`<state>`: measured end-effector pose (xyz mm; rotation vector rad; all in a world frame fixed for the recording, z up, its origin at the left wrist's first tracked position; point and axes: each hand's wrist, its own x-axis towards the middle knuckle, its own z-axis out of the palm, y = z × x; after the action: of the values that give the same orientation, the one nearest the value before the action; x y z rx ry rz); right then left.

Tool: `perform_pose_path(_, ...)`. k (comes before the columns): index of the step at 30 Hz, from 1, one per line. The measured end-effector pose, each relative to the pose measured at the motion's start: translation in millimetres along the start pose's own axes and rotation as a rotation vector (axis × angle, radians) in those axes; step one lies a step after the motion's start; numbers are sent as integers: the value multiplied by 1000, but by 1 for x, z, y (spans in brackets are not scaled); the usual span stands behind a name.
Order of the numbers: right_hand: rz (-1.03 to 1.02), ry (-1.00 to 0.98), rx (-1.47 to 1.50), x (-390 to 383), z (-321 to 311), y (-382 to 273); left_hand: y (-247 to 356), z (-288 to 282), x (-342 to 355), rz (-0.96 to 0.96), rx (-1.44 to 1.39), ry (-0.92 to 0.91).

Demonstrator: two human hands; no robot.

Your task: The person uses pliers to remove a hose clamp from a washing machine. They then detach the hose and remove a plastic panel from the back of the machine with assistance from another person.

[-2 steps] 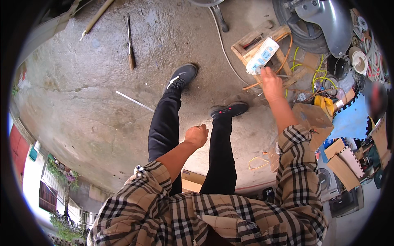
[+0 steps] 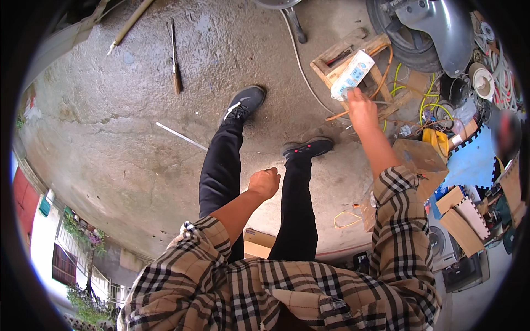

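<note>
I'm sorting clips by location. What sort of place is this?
Probably a home workshop or storage area, perhaps a garage: there is a bare concrete floor, a black wheel at the upper right, and coiled grey cables among piled odds and ends.

White power strip (image 2: 359, 66), long, rounded corners, blue patches around sockets. Lying socket side up, slanted, across wooden frame (image 2: 321, 70) on floor (image 2: 138, 143). Near end at right hand's (image 2: 362, 110) fingertips; contact unclear.
</note>
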<state>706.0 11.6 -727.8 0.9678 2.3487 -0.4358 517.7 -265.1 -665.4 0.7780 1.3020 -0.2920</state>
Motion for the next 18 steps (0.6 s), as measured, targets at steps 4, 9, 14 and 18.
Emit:
perform_pose_path(4,-1,-60,-55,13,16,-10,-2,5,-2,29,4,20)
perform_pose_path(9,98,-58,-24,17,3,-12,15,-17,-4,29,-15,30)
perform_pose_path(14,329,26,-45,23,-21,-45,54,-101,-34,117,-45,64)
perform_pose_path(18,384,-97,450,24,-91,-143,37,-147,-43,191,-25,168)
